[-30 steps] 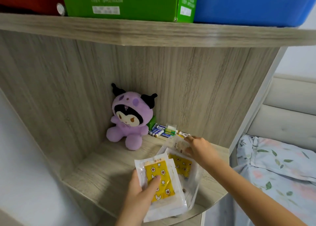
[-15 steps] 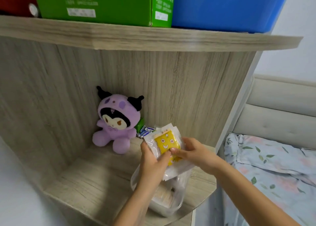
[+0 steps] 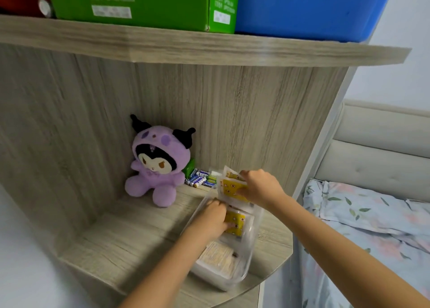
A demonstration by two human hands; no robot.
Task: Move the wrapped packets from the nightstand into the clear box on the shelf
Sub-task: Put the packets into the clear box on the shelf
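A clear plastic box (image 3: 244, 270) stands on the wooden shelf (image 3: 130, 245) near its right front edge. My left hand (image 3: 209, 219) reaches into the box and grips a yellow-printed wrapped packet (image 3: 237, 220). My right hand (image 3: 260, 186) holds two more yellow wrapped packets (image 3: 230, 186) upright at the box's far end. A pale packet (image 3: 216, 256) lies flat on the box's bottom. The nightstand is out of view.
A purple plush toy (image 3: 156, 165) sits at the back of the shelf, with several batteries (image 3: 200, 179) beside it. Above, an upper shelf (image 3: 186, 49) carries a green carton (image 3: 144, 2) and a blue bin (image 3: 302, 7). A bed with floral bedding (image 3: 363, 217) lies to the right.
Both hands held the packets together above the box half a second ago. My left hand has since gone down into the box with one packet, while the right keeps the others upright at the far end.
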